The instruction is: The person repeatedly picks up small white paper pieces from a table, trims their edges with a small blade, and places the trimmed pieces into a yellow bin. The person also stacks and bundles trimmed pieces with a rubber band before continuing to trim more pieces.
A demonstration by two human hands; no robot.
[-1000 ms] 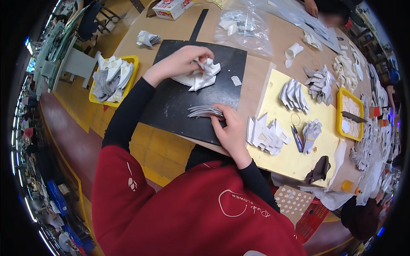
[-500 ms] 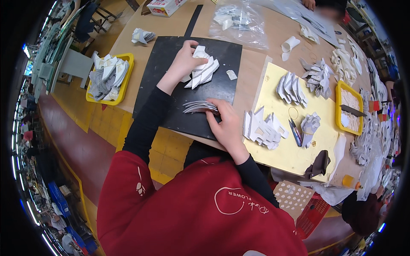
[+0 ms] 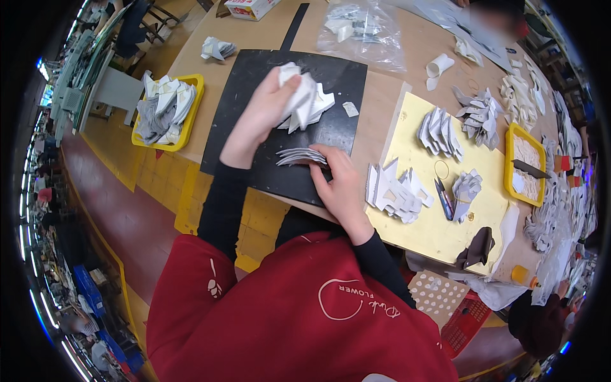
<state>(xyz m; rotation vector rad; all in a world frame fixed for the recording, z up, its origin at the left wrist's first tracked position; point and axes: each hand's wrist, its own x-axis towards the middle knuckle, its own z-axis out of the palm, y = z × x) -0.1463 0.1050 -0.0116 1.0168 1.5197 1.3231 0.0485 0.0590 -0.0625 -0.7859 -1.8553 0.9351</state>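
My left hand is closed round a bundle of white cut pieces, raised over a black board. More white pieces lie on the board just beyond and beside that bundle. My right hand rests by the board's near edge. Its thumb and fingers pinch the right end of a thin stack of grey-white cut pieces, whose edges fan out to the left. A small white scrap lies apart at the board's right side.
Several bundles of grey-white pieces sit on a yellow sheet to the right, near scissors. Yellow trays stand left and right. A clear plastic bag lies at the back. Someone's hand shows at the far edge.
My left hand has closed on some of the white pieces and lifted them off the board, leaving others there. My right hand stays on its stack.
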